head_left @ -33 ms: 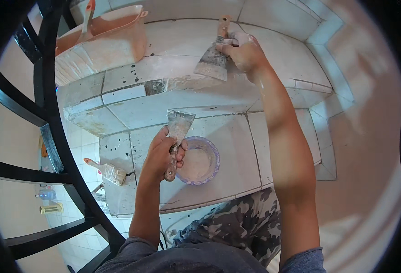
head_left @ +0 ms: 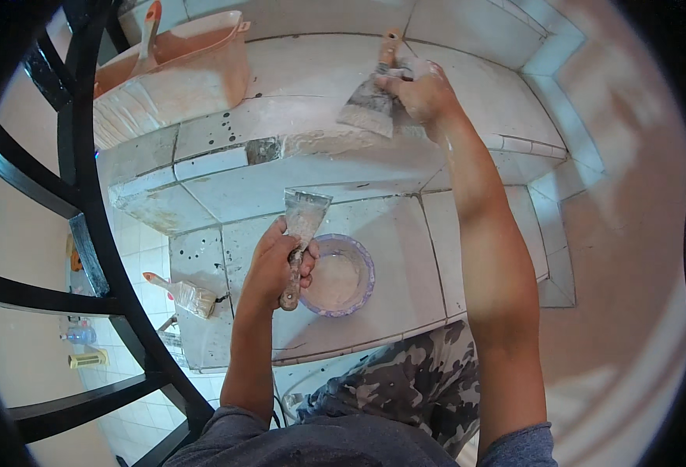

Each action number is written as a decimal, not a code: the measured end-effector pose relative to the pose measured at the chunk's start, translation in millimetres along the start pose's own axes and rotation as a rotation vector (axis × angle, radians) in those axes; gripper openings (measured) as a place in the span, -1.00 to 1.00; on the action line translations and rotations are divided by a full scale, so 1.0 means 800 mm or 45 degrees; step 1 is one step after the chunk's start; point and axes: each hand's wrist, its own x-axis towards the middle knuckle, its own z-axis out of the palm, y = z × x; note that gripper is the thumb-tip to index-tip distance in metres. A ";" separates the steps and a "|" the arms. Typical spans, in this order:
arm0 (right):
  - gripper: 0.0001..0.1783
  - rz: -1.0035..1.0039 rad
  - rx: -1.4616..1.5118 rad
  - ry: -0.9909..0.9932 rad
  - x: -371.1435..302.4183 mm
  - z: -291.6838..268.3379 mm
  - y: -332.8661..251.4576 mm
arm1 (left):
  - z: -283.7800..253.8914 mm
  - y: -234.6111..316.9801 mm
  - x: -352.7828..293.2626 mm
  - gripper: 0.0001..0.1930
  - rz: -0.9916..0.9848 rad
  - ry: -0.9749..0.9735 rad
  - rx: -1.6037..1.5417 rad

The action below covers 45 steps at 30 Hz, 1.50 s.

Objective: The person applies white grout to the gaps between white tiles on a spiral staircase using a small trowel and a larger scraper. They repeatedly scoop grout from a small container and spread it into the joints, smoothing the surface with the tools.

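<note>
My right hand (head_left: 421, 93) is closed on a wide putty knife (head_left: 368, 105), its handle pointing away from me. The knife's blade, smeared with pale filler, lies at the front edge of the upper tiled step (head_left: 296, 109). In my left hand (head_left: 273, 261) is a smaller putty knife (head_left: 306, 218), held by its spattered handle with the blade pointing forward. The left fingers are beside a round purple-rimmed bowl (head_left: 371, 268) of pale paste on the lower step. Along the upper step's edge runs a strip of pale filler (head_left: 331, 142), partly hidden by the right knife.
A black metal railing (head_left: 86, 163) curves along the left. At the far left of the upper step stands a peach bucket (head_left: 226, 70) with a paintbrush (head_left: 150, 39). Another paintbrush (head_left: 191, 298) lies at the lower step's left edge. A wall (head_left: 631, 233) rises on the right.
My right hand and its putty knife have shifted slightly to the right along the step edge. The left hand stays nearly where it was.
</note>
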 end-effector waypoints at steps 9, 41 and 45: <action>-0.77 -0.113 0.561 0.208 -0.058 -0.076 0.034 | 0.002 -0.005 0.001 -0.76 0.052 0.016 0.027; -0.70 -0.370 0.840 0.812 -0.191 0.058 0.153 | -0.032 0.003 0.003 -0.73 0.059 -0.081 0.257; -0.71 -0.439 0.905 0.869 -0.192 0.040 0.164 | -0.021 0.001 0.002 -0.73 0.108 -0.021 0.260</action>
